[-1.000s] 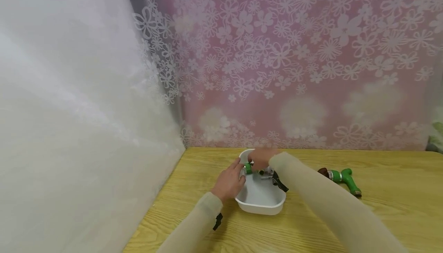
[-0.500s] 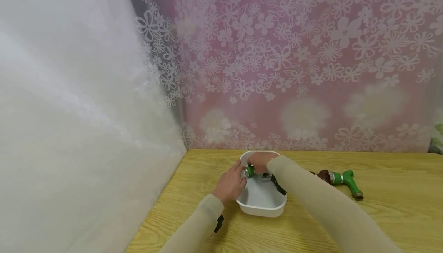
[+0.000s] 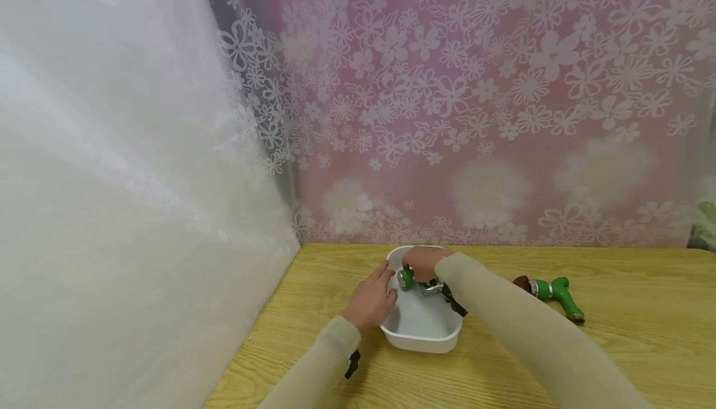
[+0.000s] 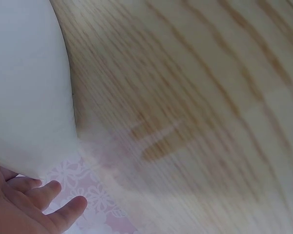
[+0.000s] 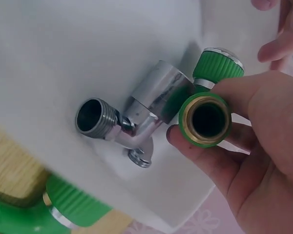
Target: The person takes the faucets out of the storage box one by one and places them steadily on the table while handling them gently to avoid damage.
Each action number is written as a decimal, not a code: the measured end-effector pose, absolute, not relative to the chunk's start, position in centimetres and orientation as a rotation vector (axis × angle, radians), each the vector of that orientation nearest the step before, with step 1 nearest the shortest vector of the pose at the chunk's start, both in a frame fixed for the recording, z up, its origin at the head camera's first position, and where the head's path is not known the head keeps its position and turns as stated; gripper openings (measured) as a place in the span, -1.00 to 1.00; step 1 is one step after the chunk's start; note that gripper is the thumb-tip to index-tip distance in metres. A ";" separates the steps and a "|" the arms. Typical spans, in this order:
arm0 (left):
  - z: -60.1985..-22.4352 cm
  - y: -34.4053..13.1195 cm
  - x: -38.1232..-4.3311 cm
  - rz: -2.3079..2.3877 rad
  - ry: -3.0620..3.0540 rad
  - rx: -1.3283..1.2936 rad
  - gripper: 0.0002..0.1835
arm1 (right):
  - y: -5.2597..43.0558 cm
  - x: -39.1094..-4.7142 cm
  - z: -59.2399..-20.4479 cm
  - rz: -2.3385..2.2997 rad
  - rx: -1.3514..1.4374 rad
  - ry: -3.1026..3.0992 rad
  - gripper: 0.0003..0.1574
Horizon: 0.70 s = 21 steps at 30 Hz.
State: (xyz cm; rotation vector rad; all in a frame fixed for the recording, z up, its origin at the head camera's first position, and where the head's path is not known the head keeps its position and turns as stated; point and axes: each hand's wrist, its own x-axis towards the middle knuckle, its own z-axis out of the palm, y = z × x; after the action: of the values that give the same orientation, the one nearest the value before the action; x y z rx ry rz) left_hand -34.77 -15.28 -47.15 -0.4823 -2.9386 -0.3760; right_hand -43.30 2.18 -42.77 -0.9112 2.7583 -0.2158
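Inside the white tub (image 3: 422, 345), my right hand (image 3: 423, 262) pinches a green angle valve (image 5: 217, 68) between thumb and fingers. The valve has a ribbed knob, and its brass-lined round opening faces the right wrist camera. Beside it on the tub floor lies a chrome tap (image 5: 161, 87) with a threaded inlet. My left hand (image 3: 369, 300) rests at the tub's left rim, fingers extended. In the left wrist view the left fingers (image 4: 68, 212) show beside the tub's outer wall.
A green branched pipe fitting (image 3: 566, 298) with a dark reddish end lies on the wooden table (image 3: 313, 272), right of the tub. A pink flowered curtain (image 3: 503, 197) hangs behind the table, and a white sheet (image 3: 140, 210) stands along the left.
My right hand and the green valve have shifted slightly toward me and to the right within the tub. My left hand stays at the rim.
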 end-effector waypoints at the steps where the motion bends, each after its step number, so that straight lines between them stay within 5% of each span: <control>1: -47.2 -15.3 -34.8 -0.380 -2.939 -0.481 -0.51 | 2.3 -43.2 -42.7 -0.230 -0.906 2.754 -0.75; 21: -47.1 -15.2 -34.9 -0.371 -2.951 -0.463 -0.50 | 7.0 -40.3 -38.3 -0.244 -1.128 2.742 -0.73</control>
State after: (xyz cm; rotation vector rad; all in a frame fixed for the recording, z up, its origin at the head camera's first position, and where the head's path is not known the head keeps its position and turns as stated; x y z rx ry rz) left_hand -34.85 -15.23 -47.13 -0.4625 -2.9509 -0.3705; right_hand -40.35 6.98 -38.31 -1.1285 2.7415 -0.2439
